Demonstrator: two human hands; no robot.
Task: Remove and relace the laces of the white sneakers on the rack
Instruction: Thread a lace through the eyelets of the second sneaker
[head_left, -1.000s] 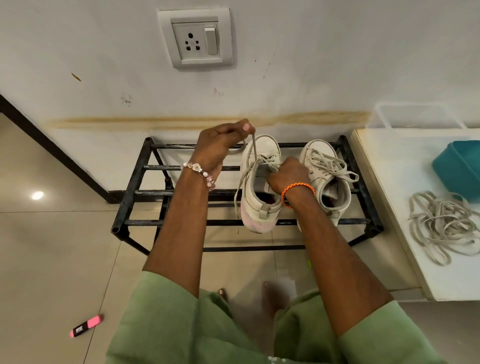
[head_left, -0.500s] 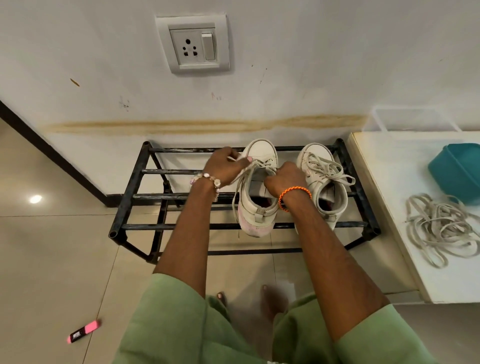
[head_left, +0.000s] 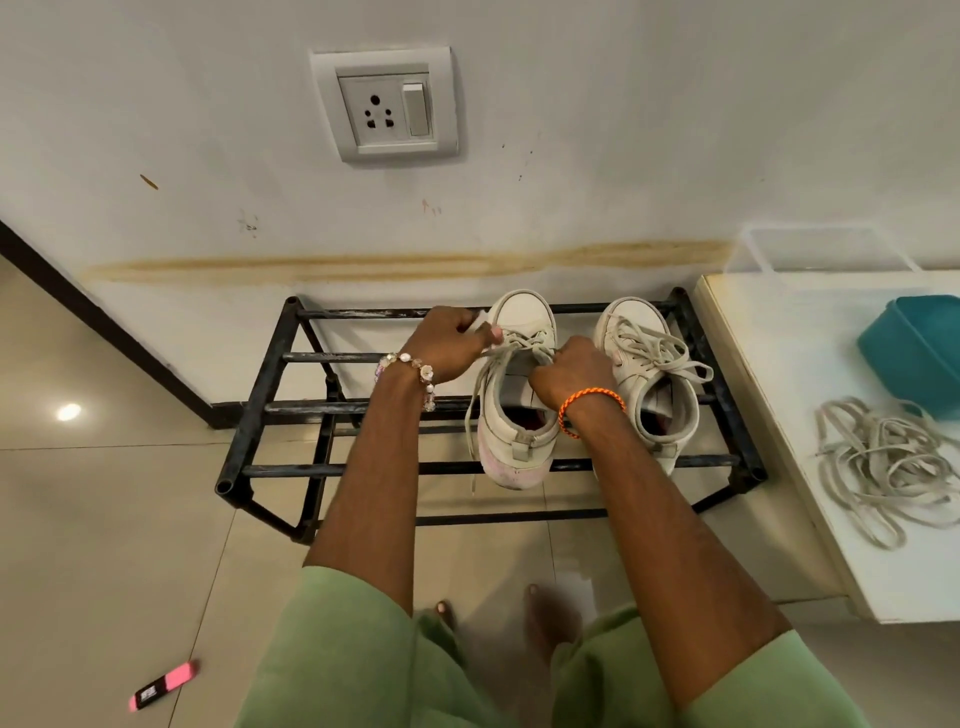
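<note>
Two white sneakers stand side by side on the black metal rack (head_left: 260, 408), toes to the wall. On the left sneaker (head_left: 517, 415), my left hand (head_left: 447, 345) pinches a lace (head_left: 506, 351) beside the upper eyelets. My right hand (head_left: 569, 371) is curled over the same shoe's tongue and eyelets, gripping the lace there. One loose lace end hangs down that shoe's left side. The right sneaker (head_left: 647, 374) is fully laced and untouched.
A heap of loose grey laces (head_left: 883, 462) lies on the white bench (head_left: 779, 415) to the right, near a teal tub (head_left: 914, 348). A pink-and-black marker (head_left: 163, 686) lies on the tiled floor. A wall socket (head_left: 384, 104) is above the rack.
My left hand has dropped from high above the shoe down to the eyelets on its left side, bringing the lace down with it. My right hand stayed on the tongue.
</note>
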